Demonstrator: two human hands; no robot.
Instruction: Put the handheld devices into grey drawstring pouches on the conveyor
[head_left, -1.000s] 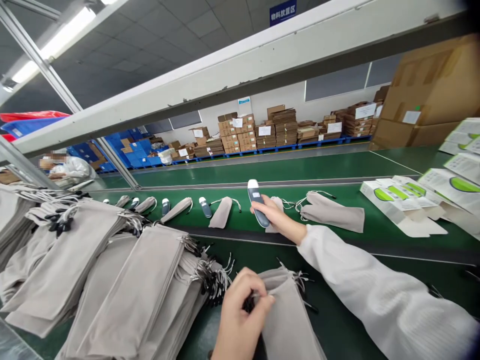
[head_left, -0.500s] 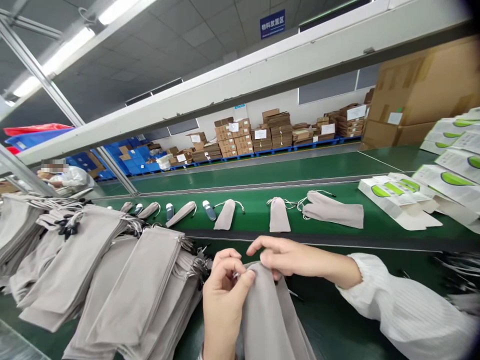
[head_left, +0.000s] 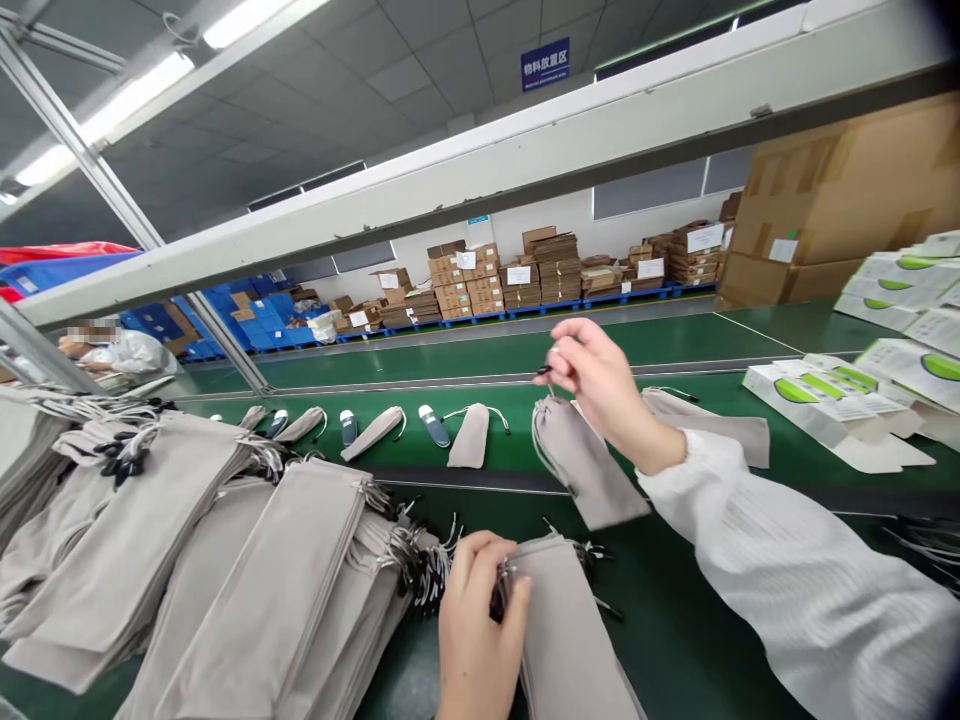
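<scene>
My right hand [head_left: 596,385] is raised over the belt, its fingertips pinched on the cord of a grey drawstring pouch [head_left: 585,465]. This pouch hangs tilted, its lower end toward the right. Lower down, my left hand [head_left: 480,625] curls its fingers and thumb around the corded end of a stack of flat grey pouches [head_left: 574,625]. Black cord stoppers show between the fingers and beside the stack. Partly behind my right wrist lies another pouch [head_left: 727,430] on the belt. Left of the held pouch, one more pouch [head_left: 469,437] lies near a blue-grey device with a white cap [head_left: 433,426].
Large piles of grey pouches [head_left: 262,590] cover the left side. White-and-green boxes [head_left: 832,400] stand at the right along the green belt [head_left: 405,452]. A metal beam [head_left: 465,190] crosses above. Another person [head_left: 112,350] is at the far left; cartons [head_left: 457,280] line the back.
My right hand has moved up and away from my left, now with a pouch hanging from its fingers. My left hand has shifted slightly down and right, onto the stack's corded end.
</scene>
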